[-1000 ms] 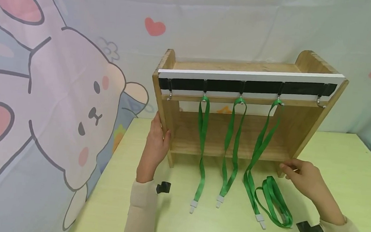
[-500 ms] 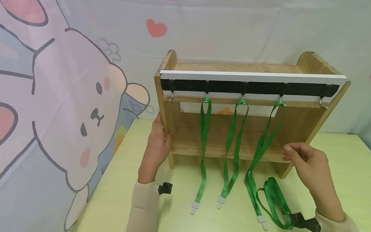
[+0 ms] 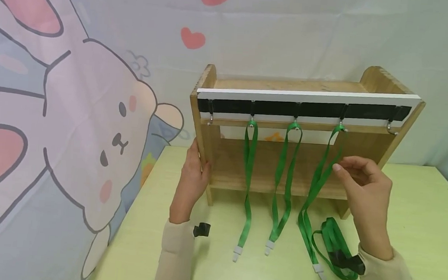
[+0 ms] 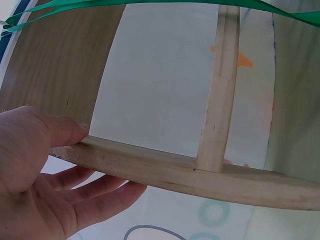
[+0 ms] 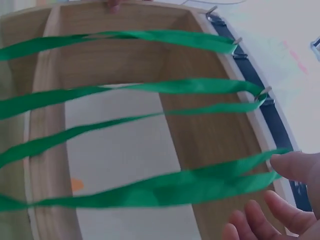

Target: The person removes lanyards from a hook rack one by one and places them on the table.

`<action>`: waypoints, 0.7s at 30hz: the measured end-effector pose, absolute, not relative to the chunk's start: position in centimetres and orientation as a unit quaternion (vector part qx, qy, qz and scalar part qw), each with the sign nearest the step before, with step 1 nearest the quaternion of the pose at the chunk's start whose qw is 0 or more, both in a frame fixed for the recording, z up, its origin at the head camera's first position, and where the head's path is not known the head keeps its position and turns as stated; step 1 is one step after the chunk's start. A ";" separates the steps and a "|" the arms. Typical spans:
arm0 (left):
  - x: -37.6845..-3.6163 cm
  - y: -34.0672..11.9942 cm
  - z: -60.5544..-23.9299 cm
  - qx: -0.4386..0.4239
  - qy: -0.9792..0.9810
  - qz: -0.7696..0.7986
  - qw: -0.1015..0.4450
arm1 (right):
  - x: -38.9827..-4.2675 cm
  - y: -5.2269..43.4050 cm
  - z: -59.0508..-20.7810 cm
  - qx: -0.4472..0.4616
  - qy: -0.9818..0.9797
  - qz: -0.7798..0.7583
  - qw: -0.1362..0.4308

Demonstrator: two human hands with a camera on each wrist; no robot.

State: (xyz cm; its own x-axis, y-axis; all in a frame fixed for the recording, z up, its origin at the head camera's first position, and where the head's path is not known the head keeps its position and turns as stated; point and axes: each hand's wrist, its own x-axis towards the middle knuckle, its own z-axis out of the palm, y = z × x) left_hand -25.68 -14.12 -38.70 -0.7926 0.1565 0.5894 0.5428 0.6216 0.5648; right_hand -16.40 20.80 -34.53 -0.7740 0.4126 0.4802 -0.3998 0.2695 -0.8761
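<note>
My left hand [image 3: 194, 179] grips the left side panel of a small wooden shelf [image 3: 281, 161], thumb on the inner face and fingers outside, as the left wrist view [image 4: 75, 185] shows the hand. Three green lanyards hang from metal hooks on the front strip: a left lanyard [image 3: 248, 167], a middle lanyard [image 3: 280, 170] and a right lanyard [image 3: 316, 181]. Beside the right lanyard, my right hand [image 3: 368, 193] is raised with loosely bent fingers. Its thumb [image 5: 295, 166] overlaps the strap near the hook in the right wrist view, and the other fingers are spread apart from it.
A folded green lanyard [image 3: 332, 234] lies on the table [image 3: 261, 277] below my right forearm, partly hidden by a black strap end [image 3: 346, 261]. A left-end hook [image 3: 210, 118] and a right-end hook [image 3: 391, 128] bear nothing. A printed cloth [image 3: 294, 32] hangs behind the shelf.
My right hand has risen from the shelf's lower right leg up and left to the right lanyard. My left hand keeps its grip on the shelf. The view has shifted slightly.
</note>
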 end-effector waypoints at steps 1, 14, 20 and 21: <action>-25.7 -14.1 -38.7 -0.201 -0.866 -0.385 0.250 | -16.5 20.6 -34.4 -0.001 -0.715 0.610 0.341; -25.6 -14.3 -38.8 -0.201 -0.866 -0.379 0.255 | -17.5 18.7 -33.4 0.004 -0.717 0.608 0.342; -25.6 -14.2 -38.8 -0.204 -0.865 -0.382 0.254 | -18.2 18.3 -32.9 0.009 -0.723 0.598 0.345; -25.6 -14.2 -38.8 -0.204 -0.865 -0.382 0.254 | -18.3 18.2 -32.8 0.011 -0.724 0.595 0.348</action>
State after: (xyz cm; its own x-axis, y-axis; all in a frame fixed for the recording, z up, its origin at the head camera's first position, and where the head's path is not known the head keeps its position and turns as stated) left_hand -25.65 -14.18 -38.77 -0.7874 0.1594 0.5955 0.5476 0.6246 0.5568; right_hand -18.31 18.20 -32.77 -0.7569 0.3987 0.5178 -0.4312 0.2907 -0.8541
